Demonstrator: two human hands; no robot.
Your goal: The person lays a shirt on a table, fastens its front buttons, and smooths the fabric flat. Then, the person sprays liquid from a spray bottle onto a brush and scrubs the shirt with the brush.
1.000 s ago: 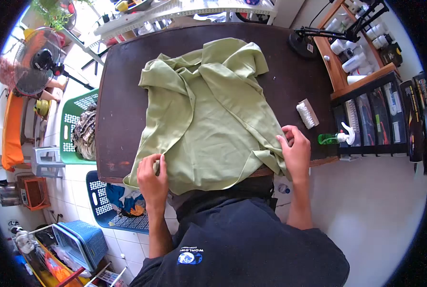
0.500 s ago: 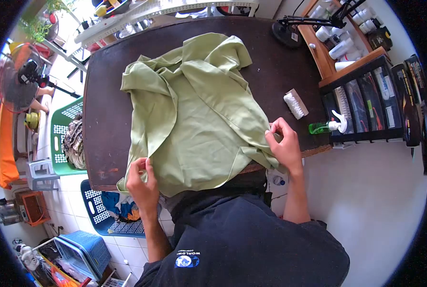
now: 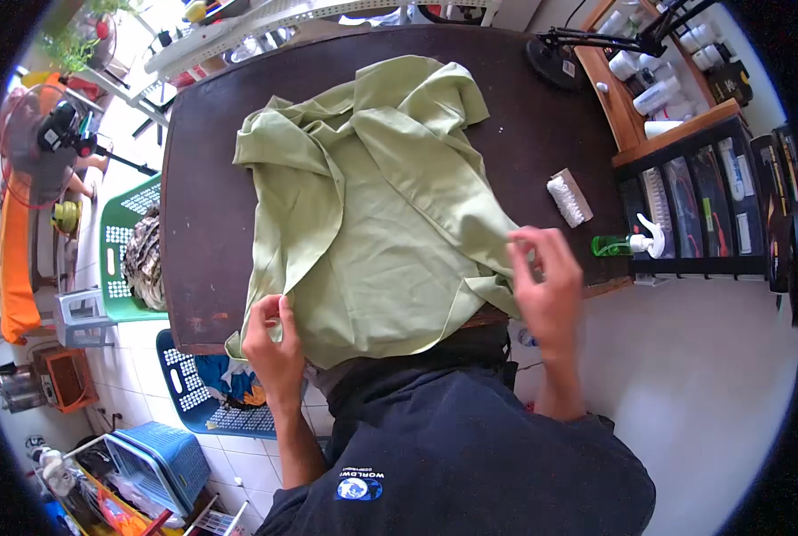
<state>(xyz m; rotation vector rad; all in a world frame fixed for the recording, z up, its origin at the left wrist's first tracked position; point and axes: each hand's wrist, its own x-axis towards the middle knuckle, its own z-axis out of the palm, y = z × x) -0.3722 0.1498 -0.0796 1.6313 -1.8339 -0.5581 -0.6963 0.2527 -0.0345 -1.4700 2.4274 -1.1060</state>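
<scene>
A light green shirt (image 3: 390, 259) lies spread on the dark brown table (image 3: 204, 223), its upper part bunched in folds and its lower edge hanging near the table's front edge. My left hand (image 3: 274, 344) pinches the edge of the shirt's left flap between thumb and fingertips. At the shirt's right side, my right hand (image 3: 551, 286) has its thumb and fingers apart beside the cloth, slightly blurred. Whether its fingertips still touch the fabric is hard to make out.
To the right are a white-bristled brush (image 3: 568, 198), a green spray bottle (image 3: 626, 245) and a drawer unit (image 3: 698, 210). A black lamp base (image 3: 555, 64) stands at the back right. Green (image 3: 113, 268) and blue (image 3: 174, 380) laundry baskets with cloth sit on the floor at left.
My right hand has shifted slightly right and its fingers have loosened from their pinch on the shirt's edge. My left hand keeps its pinch. The whole view has shifted a little.
</scene>
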